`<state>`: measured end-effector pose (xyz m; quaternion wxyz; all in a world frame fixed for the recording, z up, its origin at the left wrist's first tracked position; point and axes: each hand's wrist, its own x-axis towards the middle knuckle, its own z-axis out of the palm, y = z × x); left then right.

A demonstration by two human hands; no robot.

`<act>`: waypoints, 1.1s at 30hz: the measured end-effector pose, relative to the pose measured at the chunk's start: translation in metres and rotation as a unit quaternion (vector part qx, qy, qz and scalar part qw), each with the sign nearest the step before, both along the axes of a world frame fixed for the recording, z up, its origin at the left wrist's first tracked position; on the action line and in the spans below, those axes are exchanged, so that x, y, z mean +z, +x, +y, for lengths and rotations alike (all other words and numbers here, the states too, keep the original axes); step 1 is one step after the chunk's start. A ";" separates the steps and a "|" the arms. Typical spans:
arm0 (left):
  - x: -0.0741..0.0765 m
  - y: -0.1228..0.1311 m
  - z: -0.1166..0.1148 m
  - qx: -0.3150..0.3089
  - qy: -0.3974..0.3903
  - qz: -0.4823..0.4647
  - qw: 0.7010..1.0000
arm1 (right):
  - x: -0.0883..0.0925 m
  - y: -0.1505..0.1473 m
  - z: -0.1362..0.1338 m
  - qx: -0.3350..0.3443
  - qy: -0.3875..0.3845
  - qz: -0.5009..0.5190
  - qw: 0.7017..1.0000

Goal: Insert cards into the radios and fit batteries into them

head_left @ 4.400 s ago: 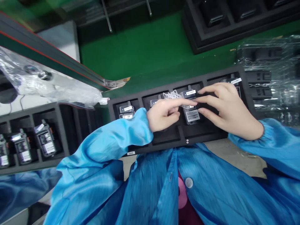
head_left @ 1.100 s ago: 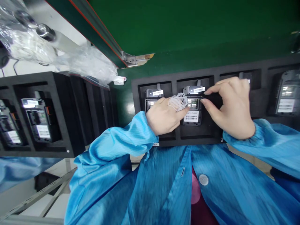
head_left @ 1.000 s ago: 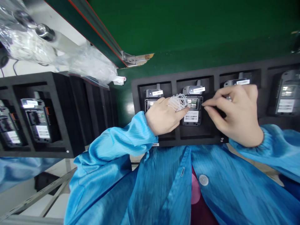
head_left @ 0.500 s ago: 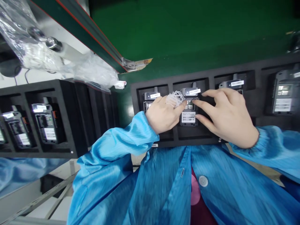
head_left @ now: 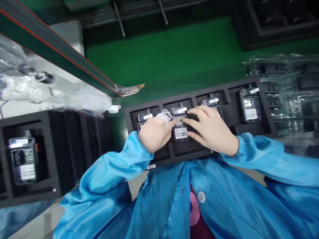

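Note:
A black foam tray [head_left: 264, 124] lies in front of me on the green bench, with several dark handheld devices in its slots. My left hand [head_left: 153, 134] is curled around a small bundle of white loops [head_left: 163, 116], its forefinger pointing at the second device [head_left: 179, 127]. My right hand [head_left: 211, 131] rests over the same device, fingers spread, thumb and forefinger tips meeting near its upper part. What those fingertips pinch is too small to see. Another device [head_left: 144, 119] sits left of it and one [head_left: 249, 104] lies free at the right.
A second black foam tray [head_left: 52, 139] with a device [head_left: 23, 161] stands at the left. Clear plastic bags [head_left: 57, 96] lie on a white ledge above it. Clear blister trays [head_left: 286, 86] are stacked at the right, more black trays [head_left: 274, 23] at the back.
My head has tilted up and back, so the tray looks smaller and further. My right hand has shifted left onto the second device, closing in on my left forefinger.

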<state>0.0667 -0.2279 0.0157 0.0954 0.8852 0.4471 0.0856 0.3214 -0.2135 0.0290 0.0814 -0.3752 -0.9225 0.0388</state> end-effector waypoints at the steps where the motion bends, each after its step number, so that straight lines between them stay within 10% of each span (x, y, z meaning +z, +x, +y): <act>1: 0.004 -0.002 -0.002 -0.002 -0.042 -0.062 0.997 | 0.003 0.001 0.002 -0.001 -0.005 0.027 1.000; 8: 0.022 -0.002 -0.019 0.023 -0.271 -0.456 0.847 | 0.033 -0.010 0.007 -0.023 -0.061 0.226 0.972; 16: 0.030 -0.002 -0.032 0.057 -0.269 -0.328 0.904 | 0.052 -0.044 -0.002 0.039 -0.136 0.278 0.950; 25: 0.040 -0.010 -0.043 0.083 -0.235 -0.205 0.947 | 0.050 -0.055 -0.010 0.127 0.008 0.186 0.974; 33: 0.010 -0.047 -0.052 0.149 -0.257 -0.406 0.864 | 0.056 -0.079 -0.020 0.149 0.003 0.174 0.973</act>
